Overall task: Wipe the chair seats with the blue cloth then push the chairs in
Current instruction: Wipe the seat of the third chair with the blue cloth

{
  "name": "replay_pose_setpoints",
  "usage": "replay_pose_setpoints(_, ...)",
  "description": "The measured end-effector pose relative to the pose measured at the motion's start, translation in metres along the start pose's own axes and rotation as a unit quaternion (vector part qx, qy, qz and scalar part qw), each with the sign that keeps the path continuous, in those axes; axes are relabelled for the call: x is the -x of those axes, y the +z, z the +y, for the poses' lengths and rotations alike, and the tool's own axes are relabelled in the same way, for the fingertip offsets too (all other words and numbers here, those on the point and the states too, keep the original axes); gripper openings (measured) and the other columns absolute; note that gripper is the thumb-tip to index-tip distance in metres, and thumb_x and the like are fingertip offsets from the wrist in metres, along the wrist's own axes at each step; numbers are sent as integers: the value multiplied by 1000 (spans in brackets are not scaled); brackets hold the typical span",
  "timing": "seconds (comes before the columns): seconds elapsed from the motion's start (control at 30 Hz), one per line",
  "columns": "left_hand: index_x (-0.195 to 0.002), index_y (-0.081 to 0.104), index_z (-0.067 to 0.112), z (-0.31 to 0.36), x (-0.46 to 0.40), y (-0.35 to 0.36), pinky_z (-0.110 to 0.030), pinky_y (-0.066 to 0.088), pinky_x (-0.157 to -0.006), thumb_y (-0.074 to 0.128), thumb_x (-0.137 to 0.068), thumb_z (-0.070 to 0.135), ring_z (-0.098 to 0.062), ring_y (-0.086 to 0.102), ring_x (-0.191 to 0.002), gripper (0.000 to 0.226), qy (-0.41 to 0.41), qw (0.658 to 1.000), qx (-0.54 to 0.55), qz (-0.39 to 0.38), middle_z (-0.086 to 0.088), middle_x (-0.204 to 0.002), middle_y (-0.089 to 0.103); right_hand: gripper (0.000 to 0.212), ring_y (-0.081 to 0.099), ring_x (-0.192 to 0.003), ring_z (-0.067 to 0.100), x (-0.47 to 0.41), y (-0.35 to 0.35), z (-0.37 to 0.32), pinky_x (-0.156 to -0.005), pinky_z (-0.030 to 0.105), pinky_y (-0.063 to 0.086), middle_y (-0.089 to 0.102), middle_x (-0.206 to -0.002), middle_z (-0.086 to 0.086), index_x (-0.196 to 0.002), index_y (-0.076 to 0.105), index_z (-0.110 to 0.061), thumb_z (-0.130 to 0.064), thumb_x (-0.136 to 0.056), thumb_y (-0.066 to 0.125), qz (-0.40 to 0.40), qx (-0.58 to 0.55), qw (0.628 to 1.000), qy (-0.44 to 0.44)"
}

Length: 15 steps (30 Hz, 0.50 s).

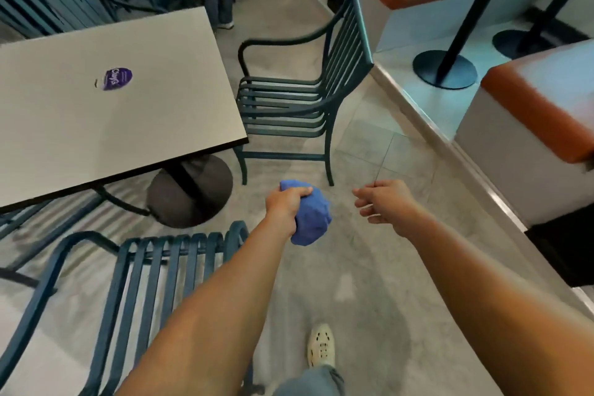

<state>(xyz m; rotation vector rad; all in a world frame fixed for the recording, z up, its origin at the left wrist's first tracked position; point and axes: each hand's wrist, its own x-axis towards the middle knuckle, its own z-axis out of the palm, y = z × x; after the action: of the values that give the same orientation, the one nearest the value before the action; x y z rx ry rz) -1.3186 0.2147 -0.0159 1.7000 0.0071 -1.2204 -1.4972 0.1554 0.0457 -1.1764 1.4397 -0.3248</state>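
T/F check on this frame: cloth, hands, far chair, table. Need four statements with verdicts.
1. The left hand grips the blue cloth. True.
2. The right hand holds the far chair. False: it holds nothing, fingers relaxed, clear of the chair.
3. A purple sticker is on the table. True.
4. The cloth lies on the far chair's seat. False: it is bunched in the left hand, above the floor.

Both forearms are bare, with no sleeves, watch or rings showing on the left hand [287, 202] or right hand [382, 202]. One foot wears a cream perforated clog [320, 345]. Grey-blue trousers [308, 381] show above it.
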Motion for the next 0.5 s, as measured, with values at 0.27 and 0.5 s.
replay_pose_setpoints(0.27, -94, 67, 16, 91, -66, 41, -42, 56, -79, 81, -68, 19, -29, 69, -84, 30, -11, 1000, 12, 24, -9, -88, 73, 16, 58, -58, 16, -120, 4, -88, -58, 28, 47, 66, -74, 5, -85, 61, -13, -26, -88, 71, -51, 34, 998, -30)
replay_pose_setpoints(0.5, -100, 66, 10, 148, -134, 78, -31, 50, -65, 79, -75, 17, -25, 67, -81, 28, -1, 997, 27, 69, -10, -90, 70, 19, 60, -61, 16, -219, 9, -144, -57, 28, 48, 67, -80, 7, -92, 62, -10, -26, -88, 71, -99, 71, 992, -43)
